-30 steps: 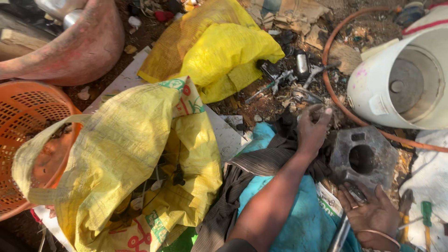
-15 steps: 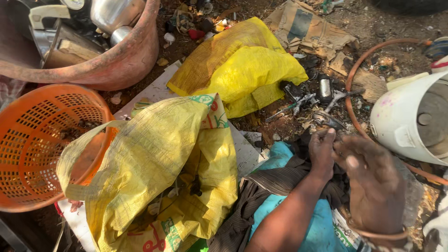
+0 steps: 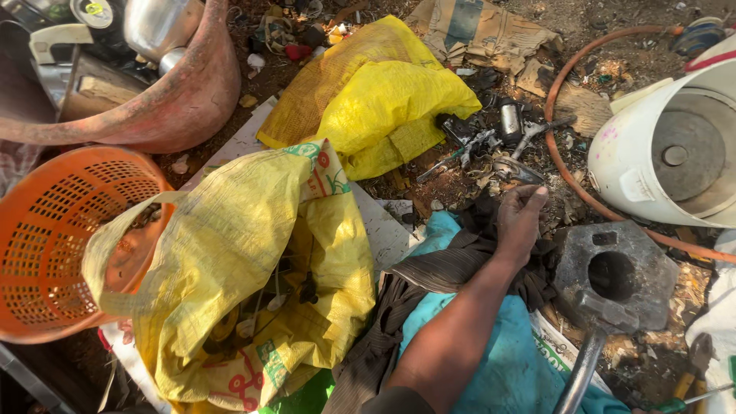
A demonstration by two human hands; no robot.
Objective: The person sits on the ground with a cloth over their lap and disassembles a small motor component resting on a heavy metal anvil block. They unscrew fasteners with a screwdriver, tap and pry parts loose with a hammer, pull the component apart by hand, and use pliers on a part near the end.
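Note:
My left hand (image 3: 520, 221) reaches forward over a dark cloth (image 3: 448, 264) and a teal cloth (image 3: 502, 368) on my lap. Its fingers are curled together at the edge of a pile of small scrap metal parts (image 3: 491, 147) on the dirt. Whether they pinch anything is unclear. Right of the hand sits a grey metal block with a round hole (image 3: 617, 272). A hammer (image 3: 584, 360) lies with its head on that block and its handle toward me. My right hand is out of view.
An open yellow woven sack (image 3: 230, 261) lies left of my arm, against an orange plastic basket (image 3: 46, 238). Behind are a rusty round pan (image 3: 180, 103) and a second yellow sack (image 3: 383, 100). A white drum-shaped appliance shell (image 3: 663, 153) and an orange hose (image 3: 567, 180) lie at right.
My right hand, which hovered over the metal block half a second ago, has gone from view. The camera shifted, and my left hand stays at the scrap pile.

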